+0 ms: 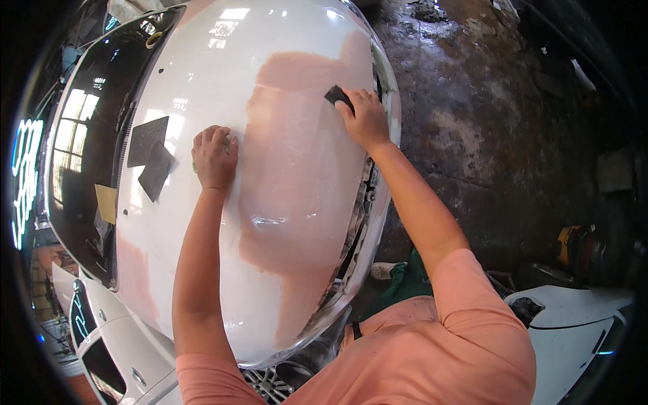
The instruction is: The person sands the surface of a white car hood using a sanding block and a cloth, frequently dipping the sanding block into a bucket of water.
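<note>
A white car hood (202, 81) with broad pinkish filler patches (297, 148) spreads out before me. My right hand (368, 118) is closed around a small dark piece of sandpaper (337, 98), held on the pink patch near the hood's right edge. Left of that patch, my left hand (214, 154) rests on white paint with its fingers curled over something pale green (228, 140), perhaps a sponge, mostly hidden by the palm. Two dark grey sheets of sandpaper (147, 140) lie overlapping on the hood, to the left of this hand.
A tan sheet (106, 203) lies by the base of the dark windshield (88, 128). Along the hood's right side runs an open gap (361, 216) with exposed parts. Another white car (121, 344) stands at lower left, a white body panel (574, 317) at lower right. The dark floor (459, 135) looks wet.
</note>
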The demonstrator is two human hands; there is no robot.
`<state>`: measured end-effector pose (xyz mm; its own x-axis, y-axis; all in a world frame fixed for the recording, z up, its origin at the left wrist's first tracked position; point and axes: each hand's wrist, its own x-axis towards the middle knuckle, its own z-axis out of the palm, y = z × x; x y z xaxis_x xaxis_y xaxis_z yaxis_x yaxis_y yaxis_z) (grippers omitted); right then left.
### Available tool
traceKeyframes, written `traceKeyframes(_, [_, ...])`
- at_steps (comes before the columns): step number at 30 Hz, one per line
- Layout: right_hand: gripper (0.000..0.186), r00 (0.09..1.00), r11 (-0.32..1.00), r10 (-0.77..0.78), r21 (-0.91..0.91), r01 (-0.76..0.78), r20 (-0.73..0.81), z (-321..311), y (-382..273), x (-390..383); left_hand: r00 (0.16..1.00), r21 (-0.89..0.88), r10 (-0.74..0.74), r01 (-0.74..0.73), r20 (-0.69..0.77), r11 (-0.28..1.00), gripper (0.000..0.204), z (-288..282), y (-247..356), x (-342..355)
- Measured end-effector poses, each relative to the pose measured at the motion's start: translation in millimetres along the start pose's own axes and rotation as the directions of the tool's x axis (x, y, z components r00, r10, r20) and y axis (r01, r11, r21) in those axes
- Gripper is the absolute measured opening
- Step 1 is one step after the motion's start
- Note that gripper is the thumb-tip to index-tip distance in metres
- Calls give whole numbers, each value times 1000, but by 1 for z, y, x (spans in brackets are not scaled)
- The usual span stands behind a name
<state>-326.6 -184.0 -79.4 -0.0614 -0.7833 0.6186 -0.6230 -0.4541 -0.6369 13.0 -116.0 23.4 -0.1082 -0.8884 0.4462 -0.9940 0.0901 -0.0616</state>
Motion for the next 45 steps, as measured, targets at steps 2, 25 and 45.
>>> traceKeyframes(2, [36,993,999,29,37,-33,116,1,-20,-31,1000,4,-13,13,15,1000,22,0,-2,-3])
traceKeyframes(25, [42,957,985,-97,164,53,272,-27,-57,-144,1000,36,11,-11,-3,999,25,-5,-21,-12])
traceKeyframes(45, [47,995,998,-20,69,13,97,-6,46,-8,993,175,32,-51,110,983,70,-7,108,-105])
